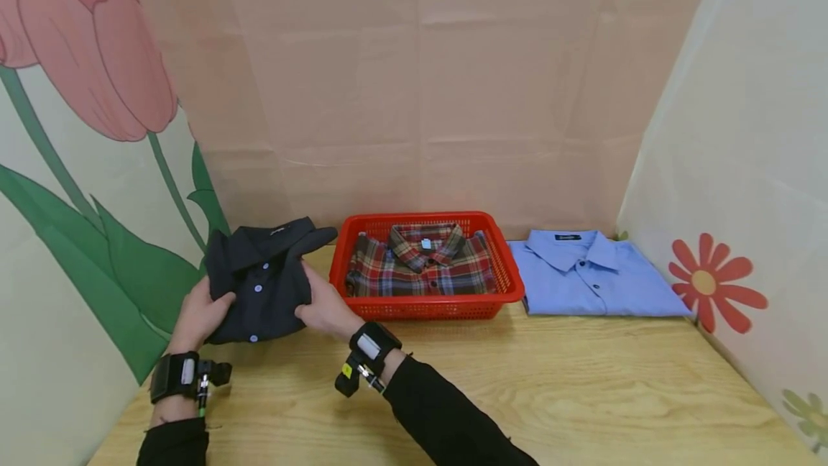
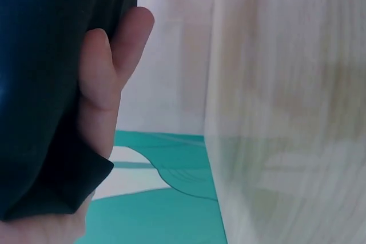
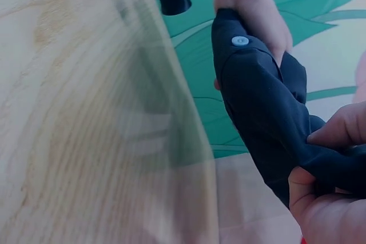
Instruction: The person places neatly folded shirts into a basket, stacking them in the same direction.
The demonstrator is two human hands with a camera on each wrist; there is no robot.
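– while the folded black shirt (image 1: 261,280) hangs off the table's (image 1: 582,380) left end, who holds it?
– left hand (image 1: 197,316) and right hand (image 1: 326,308) pinch its sides; a loose grip could undo the fold near the red basket (image 1: 501,265).

— where is the shirt you're holding (image 1: 261,279) sitting?
— it's sitting at the table's (image 1: 582,394) left end, your left hand (image 1: 197,316) lying on its left side and your right hand (image 1: 326,310) on its right.
— and to the right of it?
— the basket (image 1: 498,292) is standing just beside it with a folded shirt (image 1: 420,265) lying in it; another folded shirt (image 1: 591,275) is lying right of the basket, near the right wall (image 1: 744,164).
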